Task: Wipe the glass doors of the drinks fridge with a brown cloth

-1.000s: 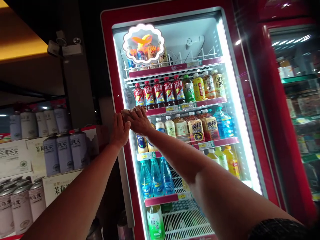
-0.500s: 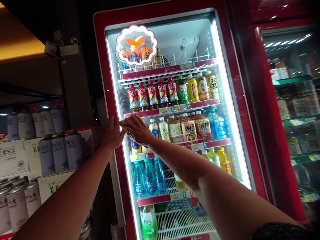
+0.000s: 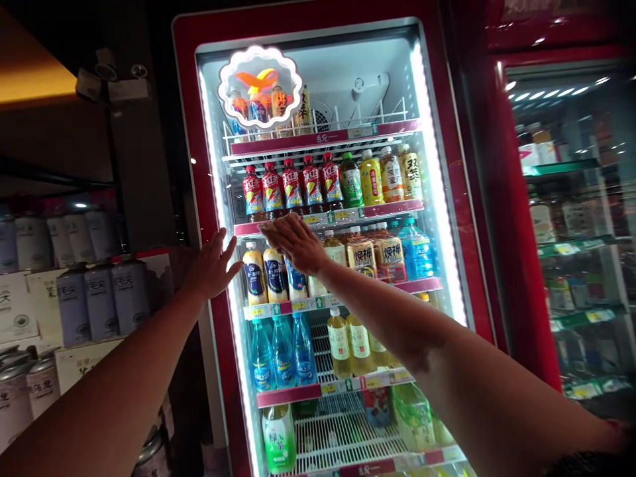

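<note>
A lit drinks fridge with a red frame (image 3: pixel 187 132) stands in front of me, its shelves lined with bottles. My left hand (image 3: pixel 212 265) is at the left side of the frame, fingers spread and nothing in it; whether it touches the frame I cannot tell. In front of the middle shelves, my right hand (image 3: pixel 295 242) stretches out flat with its fingers extended, also holding nothing. Behind it are red-capped bottles (image 3: pixel 292 185) above and dark-blue-labelled bottles (image 3: pixel 254 275) to the left. Blue bottles (image 3: pixel 282 351) stand one shelf lower.
On the left, lilac canisters (image 3: pixel 102 301) are stacked with white boxes (image 3: pixel 17 308). Another red-framed glass fridge (image 3: pixel 527 265) stands to the right with stocked shelves. A green-labelled bottle (image 3: pixel 279 437) sits low in the fridge ahead.
My right hand has moved right, away from my left hand, uncovering the dark-blue-labelled bottles. My left hand's fingers have spread. The view has shifted slightly, so the fridge sits further left.
</note>
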`<state>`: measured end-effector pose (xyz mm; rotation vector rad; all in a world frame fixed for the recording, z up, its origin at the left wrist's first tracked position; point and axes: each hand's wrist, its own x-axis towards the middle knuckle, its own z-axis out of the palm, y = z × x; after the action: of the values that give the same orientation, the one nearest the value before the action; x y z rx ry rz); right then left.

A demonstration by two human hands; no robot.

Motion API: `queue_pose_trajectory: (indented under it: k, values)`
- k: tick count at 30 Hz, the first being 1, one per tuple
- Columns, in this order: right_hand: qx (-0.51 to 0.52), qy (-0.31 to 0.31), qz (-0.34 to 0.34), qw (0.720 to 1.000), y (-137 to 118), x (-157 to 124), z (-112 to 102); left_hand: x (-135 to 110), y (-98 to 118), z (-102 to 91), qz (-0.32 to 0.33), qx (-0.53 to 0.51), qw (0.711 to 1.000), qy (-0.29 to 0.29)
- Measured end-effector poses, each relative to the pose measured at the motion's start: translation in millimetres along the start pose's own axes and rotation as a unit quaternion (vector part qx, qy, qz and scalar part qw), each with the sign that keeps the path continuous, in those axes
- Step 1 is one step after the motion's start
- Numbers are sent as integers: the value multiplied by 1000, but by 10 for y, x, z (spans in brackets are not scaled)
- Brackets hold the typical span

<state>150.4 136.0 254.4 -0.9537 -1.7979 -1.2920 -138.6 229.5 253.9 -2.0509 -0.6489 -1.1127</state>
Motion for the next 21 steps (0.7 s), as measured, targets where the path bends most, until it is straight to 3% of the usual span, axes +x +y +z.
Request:
queue_pose_trajectory:
  k: [5, 11, 14, 16, 18, 21]
  values:
    - [-12, 65, 131, 989, 279, -170, -119, 5, 26, -23, 2, -4, 1000, 3]
    - [-18, -13, 14, 1000, 453, -354, -248, 18, 4, -35, -4, 2, 1000, -8]
    - [-26, 18, 79, 996, 644, -407, -343, 69, 67, -34, -17, -6, 1000, 9]
    - [-27, 56, 148, 987, 689, -442, -345, 136, 203, -28, -43, -7, 999, 33]
    - [-28, 66, 175, 982, 659, -483, -323, 228, 413, -10, -68, -13, 996, 60]
    - [-38, 29, 120, 992, 619, -557, -352, 396, 800, 50, -67, -34, 994, 78]
